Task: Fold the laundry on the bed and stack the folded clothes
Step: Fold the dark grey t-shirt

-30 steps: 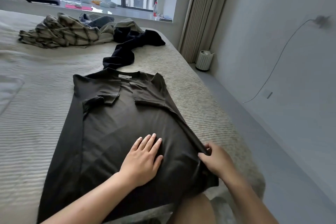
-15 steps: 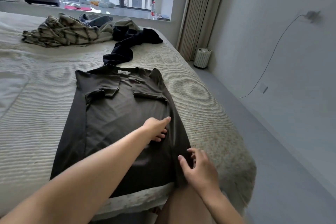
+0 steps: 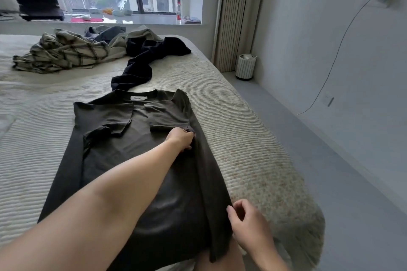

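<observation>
A dark olive T-shirt [image 3: 123,145] lies flat on the bed [image 3: 242,138], collar away from me, both sleeves folded in over the chest. My left hand [image 3: 181,139] reaches far across it and pinches the cloth at the right side, just below the folded right sleeve. My right hand [image 3: 247,224] is at the shirt's lower right edge near the hem, fingers curled and thumb against the fabric edge. A pile of unfolded laundry lies at the far end: a plaid shirt [image 3: 61,54] and a dark navy garment [image 3: 141,66].
The bed's right edge drops to a grey floor [image 3: 330,171]. A small white ribbed bin [image 3: 245,66] stands by the curtain. A windowsill with a laptop [image 3: 37,0] and a bottle [image 3: 178,10] runs behind the bed. A cable hangs on the right wall.
My left hand has slid from the shirt's middle up to its right side by the sleeve. My right hand stays at the lower right edge. The view has shifted.
</observation>
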